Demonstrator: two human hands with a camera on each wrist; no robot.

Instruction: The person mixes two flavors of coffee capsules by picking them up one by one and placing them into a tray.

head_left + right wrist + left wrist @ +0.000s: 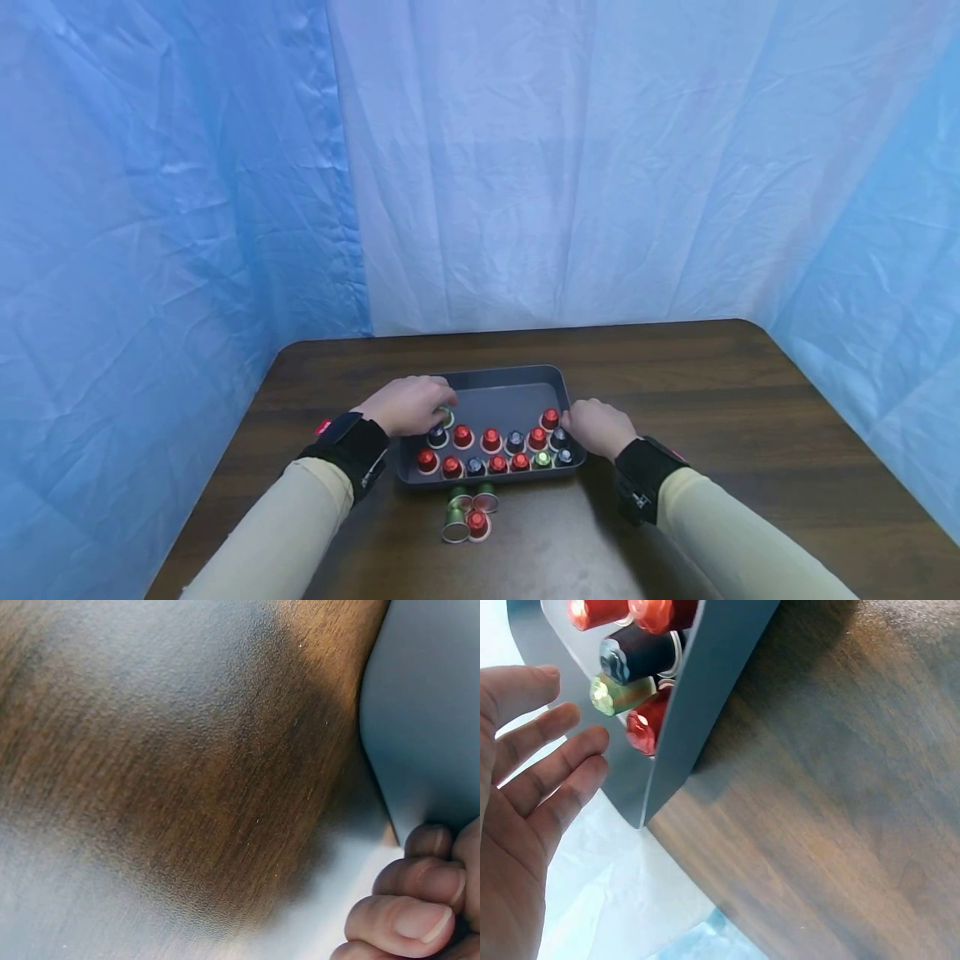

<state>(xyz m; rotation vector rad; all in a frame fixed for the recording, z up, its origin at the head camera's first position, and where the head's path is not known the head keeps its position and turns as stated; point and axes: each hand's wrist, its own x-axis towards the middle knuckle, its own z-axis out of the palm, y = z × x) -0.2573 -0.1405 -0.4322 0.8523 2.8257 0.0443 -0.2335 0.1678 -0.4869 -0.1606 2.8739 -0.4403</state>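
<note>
A dark grey baking tray [510, 396] holds coffee capsules, mostly red, with black and green ones, standing in two rows along the near side plus one more at each end. My left hand [411, 406] reaches over the tray's left end, beside a green capsule [447, 416]. In the left wrist view its fingers [566, 776] are loosely bent and hold nothing; a green-gold capsule [615, 696] and a red capsule [646, 726] stand beyond them. At the tray's right end, my right hand [600, 427] grips the rim with curled fingers [412, 926]; the thumb is partly hidden.
Several loose capsules lie on the wooden table [675, 375] just in front of the tray, among them a green capsule [455, 528] on its wide end and a red capsule [477, 523]. Blue-white sheets [555, 167] hang behind the table and at both sides.
</note>
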